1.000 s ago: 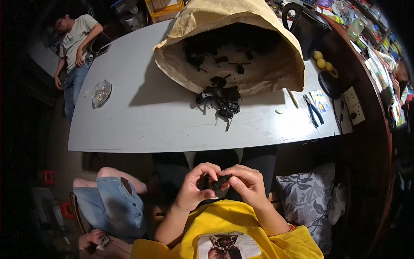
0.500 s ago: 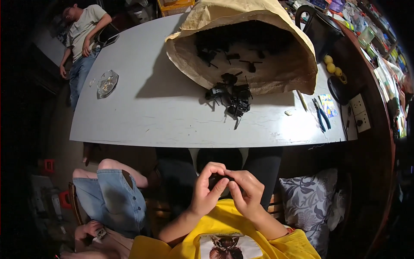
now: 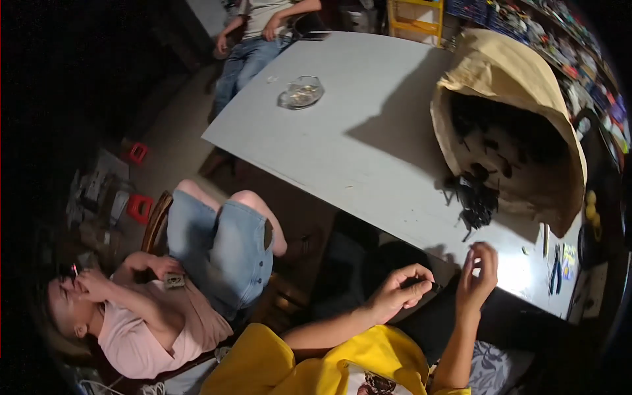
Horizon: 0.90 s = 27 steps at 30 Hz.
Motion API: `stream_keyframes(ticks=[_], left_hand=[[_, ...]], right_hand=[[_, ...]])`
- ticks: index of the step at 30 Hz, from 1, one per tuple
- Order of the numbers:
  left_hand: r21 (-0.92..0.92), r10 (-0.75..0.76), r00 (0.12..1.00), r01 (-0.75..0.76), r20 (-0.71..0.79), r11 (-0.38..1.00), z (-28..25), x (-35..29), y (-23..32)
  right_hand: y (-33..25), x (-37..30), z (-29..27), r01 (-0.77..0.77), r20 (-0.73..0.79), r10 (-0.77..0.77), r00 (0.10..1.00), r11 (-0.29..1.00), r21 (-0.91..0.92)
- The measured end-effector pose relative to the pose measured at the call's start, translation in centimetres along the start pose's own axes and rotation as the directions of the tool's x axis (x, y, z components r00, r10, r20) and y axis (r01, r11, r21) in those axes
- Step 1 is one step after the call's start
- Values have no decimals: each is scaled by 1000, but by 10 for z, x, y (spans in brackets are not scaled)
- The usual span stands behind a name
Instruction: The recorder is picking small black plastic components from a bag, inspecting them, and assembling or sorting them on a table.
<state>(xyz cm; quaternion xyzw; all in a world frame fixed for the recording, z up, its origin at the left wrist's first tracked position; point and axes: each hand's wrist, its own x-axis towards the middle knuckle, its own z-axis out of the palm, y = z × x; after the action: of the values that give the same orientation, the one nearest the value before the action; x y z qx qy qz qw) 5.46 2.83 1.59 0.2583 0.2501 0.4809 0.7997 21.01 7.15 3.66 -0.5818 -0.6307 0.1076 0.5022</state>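
My left hand [image 3: 400, 293] is closed, thumb against fingers, just off the table's near edge. A small black part [image 3: 436, 286] sticks out of its fingertips; its exact kind is too small to tell. To its right, apart from it, my right hand [image 3: 478, 275] is raised with bent fingers, a gap showing between thumb and fingers, and nothing visible in it. Beyond that hand lies a heap of black plastic pieces [image 3: 476, 201] with thin prongs, at the mouth of a large tan sack [image 3: 510, 62]. More black pieces lie inside the sack, dark and hard to make out.
The white table [image 3: 375, 164] also bears a glass ashtray [image 3: 301, 93], dark-handled pliers [image 3: 555, 271] and a black jug [image 3: 596, 141]. At the left sits a person in a pink shirt [image 3: 148, 329]; another person [image 3: 257, 39] sits at the far end. Red stools [image 3: 139, 208] stand on the floor.
The view has swung left, bringing the person in pink further into sight. My hands, together before, have moved apart; the small black part stays in my left hand.
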Motion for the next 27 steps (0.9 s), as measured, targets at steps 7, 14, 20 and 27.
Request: stream_keyframes(ticks=[7,14,20,27], left_hand=[[11,-56,998,56,7,998,-13,-12,0],[-167,-190,980,196,50,966,-19,-7,5],[-233,-157,986,165,52,958,-21,-4,-1],[-130,-118,993,121,30,984,-12,-1,-1]], right_hand=[[30,34,23,63,143,-8,990,921,-384],[43,41,8,109,257,24,966,865,-490],[36,45,-4,-403,159,371,915,817,412],[60,39,-18,-526,188,572,799,513,678]])
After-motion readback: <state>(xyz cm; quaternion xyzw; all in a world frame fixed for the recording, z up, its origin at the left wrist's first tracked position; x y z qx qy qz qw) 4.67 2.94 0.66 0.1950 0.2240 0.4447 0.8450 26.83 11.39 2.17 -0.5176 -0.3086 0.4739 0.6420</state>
